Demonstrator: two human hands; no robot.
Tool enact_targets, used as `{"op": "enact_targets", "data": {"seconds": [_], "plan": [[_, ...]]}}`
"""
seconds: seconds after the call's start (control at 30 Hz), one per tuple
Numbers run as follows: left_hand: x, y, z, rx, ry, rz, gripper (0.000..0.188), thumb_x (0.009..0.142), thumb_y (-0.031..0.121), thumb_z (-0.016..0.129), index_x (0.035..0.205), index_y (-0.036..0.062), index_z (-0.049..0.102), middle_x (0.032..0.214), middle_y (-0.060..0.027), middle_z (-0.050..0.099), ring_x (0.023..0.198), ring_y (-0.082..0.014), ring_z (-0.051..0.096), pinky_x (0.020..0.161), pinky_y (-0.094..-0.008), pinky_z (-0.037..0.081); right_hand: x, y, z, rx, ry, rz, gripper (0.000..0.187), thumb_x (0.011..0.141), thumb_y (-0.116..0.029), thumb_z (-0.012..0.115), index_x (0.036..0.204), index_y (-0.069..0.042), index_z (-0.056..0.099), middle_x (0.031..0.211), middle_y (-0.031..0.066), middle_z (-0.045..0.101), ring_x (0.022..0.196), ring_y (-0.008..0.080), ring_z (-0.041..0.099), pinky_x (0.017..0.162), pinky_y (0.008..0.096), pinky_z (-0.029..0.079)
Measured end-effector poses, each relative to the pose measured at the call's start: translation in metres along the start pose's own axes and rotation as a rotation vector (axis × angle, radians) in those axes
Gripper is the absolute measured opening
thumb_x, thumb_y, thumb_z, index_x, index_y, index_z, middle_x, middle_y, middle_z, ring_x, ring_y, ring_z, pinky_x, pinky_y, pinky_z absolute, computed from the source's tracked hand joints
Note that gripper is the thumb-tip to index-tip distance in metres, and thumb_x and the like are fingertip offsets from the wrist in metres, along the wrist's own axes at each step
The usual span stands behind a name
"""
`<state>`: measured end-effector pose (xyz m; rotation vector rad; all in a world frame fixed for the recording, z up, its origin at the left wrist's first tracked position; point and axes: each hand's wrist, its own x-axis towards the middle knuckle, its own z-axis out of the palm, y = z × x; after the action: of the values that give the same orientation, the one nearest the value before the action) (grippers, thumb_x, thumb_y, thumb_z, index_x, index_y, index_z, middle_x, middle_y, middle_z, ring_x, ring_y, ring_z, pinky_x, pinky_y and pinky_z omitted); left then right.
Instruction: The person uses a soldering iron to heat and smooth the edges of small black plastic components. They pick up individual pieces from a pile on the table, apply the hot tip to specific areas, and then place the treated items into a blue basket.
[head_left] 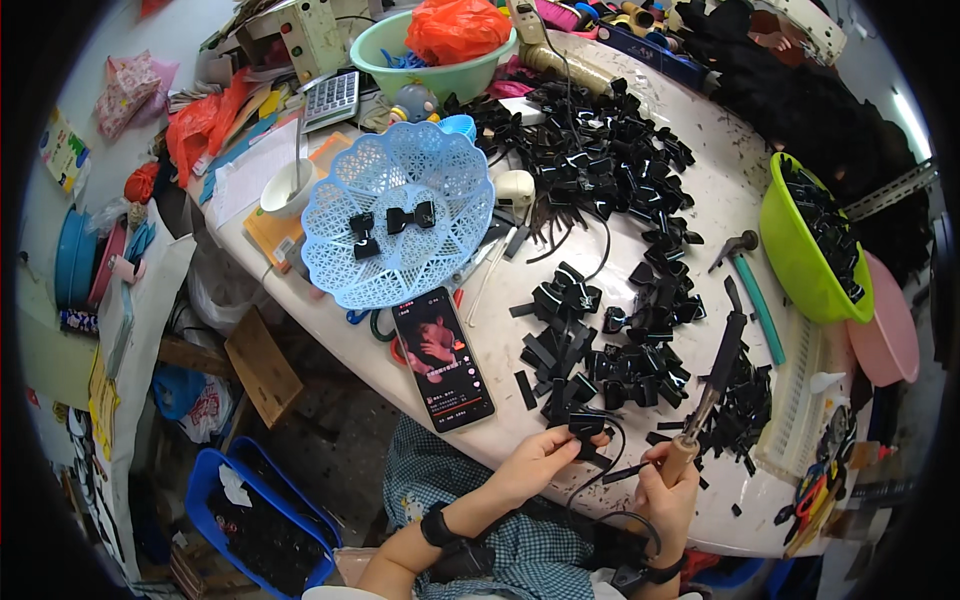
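Observation:
My left hand (pixel 545 462) pinches a small black ribbon bow (pixel 588 424) at the table's near edge. In my right hand (pixel 668 500) is the wooden handle of what looks like a soldering iron (pixel 679 460), its metal shaft pointing up and away. A short black strip (pixel 624 473) sticks out from the fingers of that hand toward the left one. A thin black cord (pixel 618 450) loops between the hands. Just beyond them lie loose black bows (pixel 640 375) and flat black strips (pixel 560 350). Two finished-looking bows (pixel 410 217) rest in a blue lattice basket (pixel 330 255).
A lit phone (pixel 443 360) lies left of my hands. Beyond spreads a large pile of black bows (pixel 600 150). On the right are a green basin (pixel 815 240) of black pieces, a pink basin (pixel 885 320), a hammer (pixel 735 248) and scissors (pixel 808 495). A blue bin (pixel 205 490) stands lower left.

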<state>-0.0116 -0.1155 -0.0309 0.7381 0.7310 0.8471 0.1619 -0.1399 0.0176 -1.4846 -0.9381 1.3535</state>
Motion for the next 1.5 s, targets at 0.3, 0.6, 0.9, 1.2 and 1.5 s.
{"op": "enact_targets", "data": {"seconds": [0.3,0.6,0.9,1.2,1.5], "plan": [[-0.005,0.003,0.007,-0.03,0.1,-0.08,0.027,0.077,0.002,0.05,0.102,-0.0057,0.045,0.097,-0.0083,0.052,0.085,-0.0118,0.051,0.07,-0.0227,0.045,0.001,-0.002,0.009,0.013,-0.064,0.084,0.014,0.072,-0.001,0.053,0.085,-0.001,0.049,0.059,0.0013,0.049,0.044,0.0069,0.047,0.038,0.0175,0.035],[-0.008,0.007,0.013,0.004,0.148,-0.059,0.03,0.076,0.002,0.052,0.102,-0.0083,0.043,0.09,-0.0092,0.051,0.08,-0.0119,0.051,0.071,-0.0232,0.046,0.008,-0.001,0.012,0.078,-0.096,0.101,0.009,0.073,-0.002,0.053,0.08,0.001,0.048,0.058,0.0054,0.053,0.043,0.007,0.048,0.038,0.0175,0.036],[-0.012,0.011,0.007,-0.072,-0.039,-0.15,0.025,0.083,0.002,0.037,0.106,-0.0058,0.042,0.099,-0.0082,0.05,0.085,-0.0098,0.05,0.076,-0.0198,0.041,0.007,0.009,0.02,0.03,-0.047,0.061,0.007,0.073,0.0,0.052,0.077,0.002,0.047,0.064,0.007,0.054,0.048,0.0086,0.053,0.04,0.0171,0.039],[-0.006,0.001,0.005,-0.009,-0.098,-0.053,0.031,0.076,-0.004,0.045,0.106,-0.0015,0.045,0.097,-0.0053,0.052,0.089,-0.0098,0.048,0.078,-0.0214,0.038,0.004,0.007,0.015,0.069,-0.151,0.018,0.006,0.072,0.002,0.05,0.074,0.002,0.045,0.076,0.0133,0.057,0.06,0.0128,0.057,0.044,0.018,0.042],[-0.007,0.0,0.001,-0.011,0.148,-0.005,0.019,0.075,0.003,0.053,0.093,-0.0031,0.05,0.087,-0.0074,0.052,0.077,-0.0114,0.052,0.061,-0.0228,0.048,0.007,0.007,0.005,0.132,-0.058,0.008,0.01,0.071,0.003,0.051,0.075,0.001,0.043,0.072,0.0124,0.054,0.054,0.0141,0.057,0.037,0.0178,0.04]]}}
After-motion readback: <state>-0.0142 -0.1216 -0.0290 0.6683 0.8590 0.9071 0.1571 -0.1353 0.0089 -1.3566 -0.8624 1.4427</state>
